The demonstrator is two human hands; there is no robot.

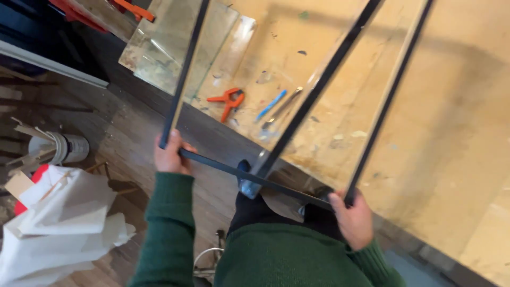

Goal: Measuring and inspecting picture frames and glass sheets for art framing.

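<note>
A person in a green sweater holds a glass tank (297, 106) edged in black trim above a paint-flecked wooden tabletop (451, 133), seen from a head-worn camera. The left hand (171, 154) is wrapped around one lower corner of the frame, fingers closed on the dark strip; the right hand (353, 218) grips the opposite corner the same way, so the near bottom edge runs between them at a slant. The tank appears lifted and tilted toward the person, its far end over the tabletop, its near end out past the edge above the wooden floor (122, 138). Judging from this, the handling is mid-course: the tank is in hand and not set down flat. Its panes look clear but smudged, letting an orange clamp (228, 101), a blue tool (272, 104) and loose glass sheets (170, 48) on the tabletop show through. White paper (64, 223) is heaped on the floor at left, beside a small white bucket (66, 148).
</note>
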